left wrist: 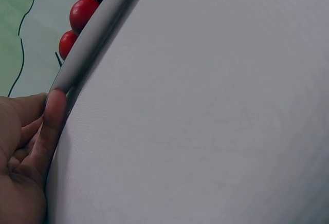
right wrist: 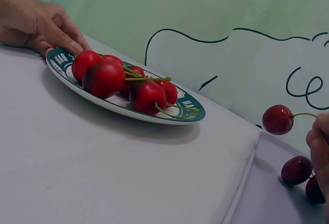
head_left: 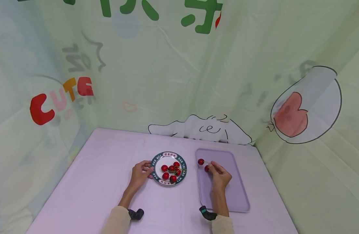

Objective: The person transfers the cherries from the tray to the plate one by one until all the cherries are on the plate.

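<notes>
A round plate (head_left: 160, 180) with a green lettered rim holds several red cherries (right wrist: 104, 79) with green stems. My left hand (head_left: 141, 174) pinches its left rim, the thumb on top and fingers below, as the left wrist view shows from the side. Over the purple tray (head_left: 236, 191), my right hand (head_left: 221, 177) pinches the stem of one cherry (right wrist: 278, 119), which sticks out to the left of the fingertips. Beneath that hand, dark red cherries (right wrist: 296, 170) lie on the tray, partly hidden by the fingers.
A pale cloth-covered table (head_left: 109, 169) bears both plate and tray, the tray to the right of the plate. Printed curtains (head_left: 167, 81) rise behind the table and along both sides. Each wrist wears a black strapped device (head_left: 207, 213).
</notes>
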Demonstrator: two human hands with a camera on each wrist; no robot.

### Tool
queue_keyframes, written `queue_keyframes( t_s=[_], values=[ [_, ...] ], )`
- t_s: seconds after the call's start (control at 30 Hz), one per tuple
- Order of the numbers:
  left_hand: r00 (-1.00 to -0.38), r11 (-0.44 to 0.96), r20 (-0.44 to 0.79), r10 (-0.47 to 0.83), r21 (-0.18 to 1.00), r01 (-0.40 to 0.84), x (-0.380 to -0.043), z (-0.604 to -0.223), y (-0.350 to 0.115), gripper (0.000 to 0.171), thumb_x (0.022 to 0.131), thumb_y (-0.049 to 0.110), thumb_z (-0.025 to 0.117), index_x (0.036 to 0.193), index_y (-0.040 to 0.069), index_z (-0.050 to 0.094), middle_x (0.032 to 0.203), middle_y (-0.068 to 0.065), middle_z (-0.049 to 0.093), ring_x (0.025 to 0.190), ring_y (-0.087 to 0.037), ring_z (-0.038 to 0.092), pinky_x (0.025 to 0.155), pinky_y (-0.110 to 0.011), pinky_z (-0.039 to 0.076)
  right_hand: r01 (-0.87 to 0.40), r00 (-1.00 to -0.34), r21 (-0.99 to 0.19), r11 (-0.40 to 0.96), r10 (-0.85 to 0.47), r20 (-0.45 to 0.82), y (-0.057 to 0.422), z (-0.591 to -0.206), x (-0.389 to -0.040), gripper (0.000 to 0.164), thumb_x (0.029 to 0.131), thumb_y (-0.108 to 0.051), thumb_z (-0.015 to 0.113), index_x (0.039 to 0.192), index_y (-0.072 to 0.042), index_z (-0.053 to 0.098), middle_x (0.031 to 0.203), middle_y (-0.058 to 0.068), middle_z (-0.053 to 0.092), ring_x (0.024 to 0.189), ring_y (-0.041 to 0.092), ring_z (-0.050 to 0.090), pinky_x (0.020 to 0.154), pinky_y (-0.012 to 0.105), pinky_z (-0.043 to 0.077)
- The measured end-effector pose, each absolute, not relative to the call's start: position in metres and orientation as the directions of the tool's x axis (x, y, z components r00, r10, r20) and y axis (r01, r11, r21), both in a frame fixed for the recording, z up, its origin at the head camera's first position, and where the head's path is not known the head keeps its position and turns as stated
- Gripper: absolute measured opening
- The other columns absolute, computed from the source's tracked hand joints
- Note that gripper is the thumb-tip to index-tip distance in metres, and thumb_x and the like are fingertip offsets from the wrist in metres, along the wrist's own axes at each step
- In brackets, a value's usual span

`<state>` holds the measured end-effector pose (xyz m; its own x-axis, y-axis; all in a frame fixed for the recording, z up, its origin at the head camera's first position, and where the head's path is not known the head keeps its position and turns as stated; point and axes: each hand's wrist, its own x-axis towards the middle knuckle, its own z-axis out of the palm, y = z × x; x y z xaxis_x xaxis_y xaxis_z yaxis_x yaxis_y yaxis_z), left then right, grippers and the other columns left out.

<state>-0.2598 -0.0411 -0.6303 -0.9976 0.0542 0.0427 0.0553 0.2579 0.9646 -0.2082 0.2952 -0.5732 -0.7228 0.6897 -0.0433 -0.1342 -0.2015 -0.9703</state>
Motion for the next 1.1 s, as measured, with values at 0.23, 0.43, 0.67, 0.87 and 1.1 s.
queue_keyframes(
  t_s=[0.23, 0.43, 0.67, 0.87, 1.1],
  values=[
    [-0.997, 0.253, 0.037, 0.063, 0.966, 0.052, -0.26, -0.63, -0.041, 0.036, 0.102, 0.008, 0.076, 0.137, 0.0, 0.071, 0.108, -0.014, 0.073, 0.066, -0.011, 0.072, 0.069, -0.016, 0.06, -0.195, -0.729, -0.935, -0.297, 0.682, -0.064, 0.287, -0.572, -0.211, 0.028, 0.091, 0.01, 0.082, 0.117, 0.019, 0.075, 0.077, -0.002, 0.081, 0.07, 0.01, 0.08, 0.074, 0.023, 0.067],
    [-0.996, 0.255, 0.055, 0.069, 0.964, 0.071, -0.259, -0.629, -0.042, 0.035, 0.103, 0.007, 0.075, 0.136, -0.002, 0.07, 0.108, -0.015, 0.072, 0.066, -0.01, 0.072, 0.067, -0.017, 0.061, -0.211, -0.748, -0.913, -0.348, 0.659, -0.078, 0.285, -0.582, -0.215, 0.015, 0.091, 0.007, 0.083, 0.106, 0.008, 0.083, 0.078, -0.002, 0.081, 0.068, 0.009, 0.08, 0.072, 0.021, 0.066],
    [-0.997, 0.253, 0.046, 0.068, 0.965, 0.062, -0.258, -0.628, -0.041, 0.035, 0.103, 0.007, 0.075, 0.136, -0.001, 0.07, 0.108, -0.015, 0.072, 0.066, -0.01, 0.072, 0.065, -0.018, 0.061, -0.213, -0.765, -0.886, -0.411, 0.634, -0.11, 0.277, -0.579, -0.214, 0.017, 0.09, 0.011, 0.081, 0.107, 0.011, 0.082, 0.081, 0.002, 0.082, 0.067, 0.011, 0.08, 0.071, 0.022, 0.067],
    [-0.997, 0.238, 0.047, 0.062, 0.969, 0.06, -0.258, -0.627, -0.04, 0.035, 0.101, 0.004, 0.075, 0.136, 0.0, 0.071, 0.108, -0.016, 0.073, 0.065, -0.011, 0.072, 0.063, -0.02, 0.062, -0.177, -0.771, -0.887, -0.427, 0.62, -0.145, 0.265, -0.57, -0.21, 0.026, 0.093, 0.007, 0.08, 0.118, 0.015, 0.077, 0.083, 0.0, 0.082, 0.07, 0.01, 0.08, 0.073, 0.02, 0.066],
    [-0.999, 0.248, 0.033, 0.042, 0.968, 0.042, -0.259, -0.629, -0.04, 0.034, 0.101, 0.004, 0.076, 0.135, 0.001, 0.072, 0.109, -0.016, 0.073, 0.063, -0.01, 0.071, 0.063, -0.018, 0.061, -0.158, -0.79, -0.876, -0.455, 0.59, -0.164, 0.26, -0.574, -0.215, 0.026, 0.094, 0.007, 0.08, 0.119, 0.013, 0.078, 0.084, 0.0, 0.082, 0.074, 0.01, 0.081, 0.074, 0.022, 0.067]
  ],
)
